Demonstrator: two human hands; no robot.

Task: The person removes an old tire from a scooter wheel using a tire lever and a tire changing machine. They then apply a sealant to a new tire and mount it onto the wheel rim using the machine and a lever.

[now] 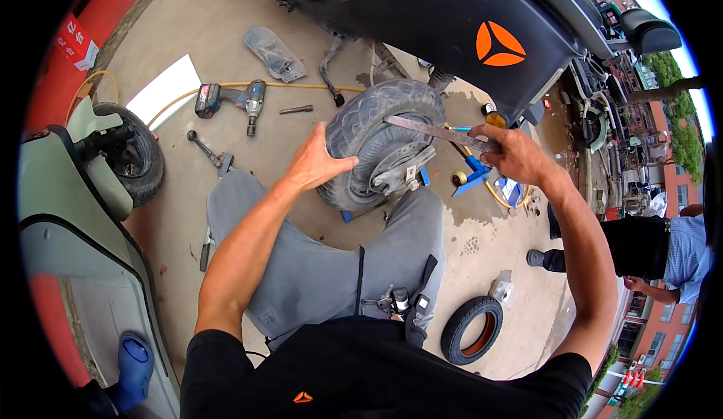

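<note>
1. The rear wheel of the dark scooter is found at the scene's centre, just beyond the knees, with its tyre raised off the concrete floor.
2. The left hand is laid flat, fingers spread, against the tyre's left sidewall; the wheel is judged to be steadied by it.
3. The right hand is clenched round a long flat metal tyre lever, whose far end is laid across the tyre near the rim, apparently for prying.
4. A cordless impact wrench is left on the floor to the far left, near a yellow hose.
5. A loose small tyre is laid on the floor to the near right.
6. An orange three-part emblem is carried on the scooter's dark side panel.
7. A red rectangular sign with white characters is seen far left.
8. A clear plastic bag is seen on the far floor.
</note>
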